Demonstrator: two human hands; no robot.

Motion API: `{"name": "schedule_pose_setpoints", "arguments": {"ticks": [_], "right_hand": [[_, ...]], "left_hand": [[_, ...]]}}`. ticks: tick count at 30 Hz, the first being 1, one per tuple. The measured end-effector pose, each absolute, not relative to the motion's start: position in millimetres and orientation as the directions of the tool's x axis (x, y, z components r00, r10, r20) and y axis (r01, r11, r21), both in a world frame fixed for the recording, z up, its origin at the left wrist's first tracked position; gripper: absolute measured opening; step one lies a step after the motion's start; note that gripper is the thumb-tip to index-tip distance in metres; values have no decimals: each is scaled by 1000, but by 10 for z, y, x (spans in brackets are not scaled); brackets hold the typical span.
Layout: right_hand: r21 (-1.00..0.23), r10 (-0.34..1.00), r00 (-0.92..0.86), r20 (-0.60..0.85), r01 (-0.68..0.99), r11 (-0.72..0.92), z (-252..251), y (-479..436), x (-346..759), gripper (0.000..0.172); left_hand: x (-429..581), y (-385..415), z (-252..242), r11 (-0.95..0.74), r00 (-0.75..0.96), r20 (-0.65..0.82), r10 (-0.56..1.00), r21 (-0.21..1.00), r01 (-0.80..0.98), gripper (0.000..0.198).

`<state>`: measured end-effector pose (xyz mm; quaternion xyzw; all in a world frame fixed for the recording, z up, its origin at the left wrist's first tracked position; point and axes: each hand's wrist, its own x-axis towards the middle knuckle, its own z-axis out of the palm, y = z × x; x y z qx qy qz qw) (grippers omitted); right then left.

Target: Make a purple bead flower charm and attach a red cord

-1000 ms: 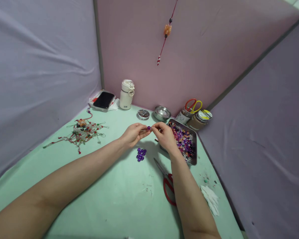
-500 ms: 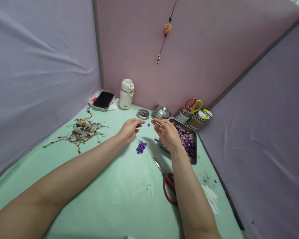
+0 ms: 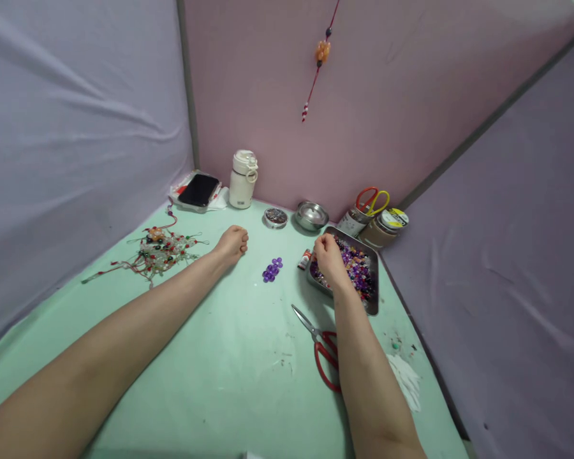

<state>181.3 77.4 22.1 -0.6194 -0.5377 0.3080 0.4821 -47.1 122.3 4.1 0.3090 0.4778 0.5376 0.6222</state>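
My left hand rests on the green table top with its fingers curled under; what is inside them is hidden. It lies between a tangle of beaded strings and a small cluster of purple beads. My right hand is over the near left part of a metal tray full of mixed beads. Its fingers are bunched and point down into the beads, with the tips hidden. A small red and white item lies just left of that hand.
Red-handled scissors lie by my right forearm, white scraps beyond it. Along the back wall stand a phone, a white bottle, a round tin, a metal bowl and jars. A beaded ornament hangs above.
My hands were together pinching a purple bead on a thread. They parted: the left dropped to the table further left, the right moved into the bead tray.
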Motion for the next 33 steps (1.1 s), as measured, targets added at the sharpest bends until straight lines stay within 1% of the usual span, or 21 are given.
{"name": "schedule_pose_setpoints", "arguments": {"ticks": [3,7,11,14,16,20,23,26,28,30,32,33], "right_hand": [[-918,971,210,118,397,26,227,773,1882,7],[-911,980,173,98,413,18,263,746,1880,6],[-905,984,133,116,423,50,408,680,1853,9],[-903,985,79,156,416,110,635,554,1839,10],[-906,981,56,185,397,148,816,424,1832,10],[-929,971,-47,233,286,236,1137,118,1817,11],[-936,966,-101,240,241,258,1259,-38,1807,11],[-923,968,-166,187,308,231,1230,-36,1776,9],[-895,961,-258,103,398,203,1126,52,1728,7],[-858,930,-367,-24,485,170,975,174,1663,5],[-819,917,-385,-106,557,139,815,293,1600,5],[-804,926,-359,-114,581,126,747,341,1575,6]], "left_hand": [[-525,1268,6,243,-63,-278,958,912,-331,23],[-521,1262,48,230,-87,-263,961,932,-279,20],[-553,1256,222,205,-53,-224,973,949,-241,19],[-665,1200,513,184,38,-180,983,963,-197,17],[-777,1095,774,107,189,-91,978,991,-75,15],[-1014,740,1311,-70,339,18,941,987,142,10],[-1116,505,1575,-193,395,50,917,923,332,10],[-1096,449,1611,-282,508,-23,861,809,515,13],[-1010,515,1494,-323,581,-138,802,718,617,14],[-887,620,1300,-364,614,-240,752,626,689,12],[-758,718,1094,-373,610,-298,734,573,730,10],[-703,753,1008,-375,614,-291,733,580,723,10]]}}
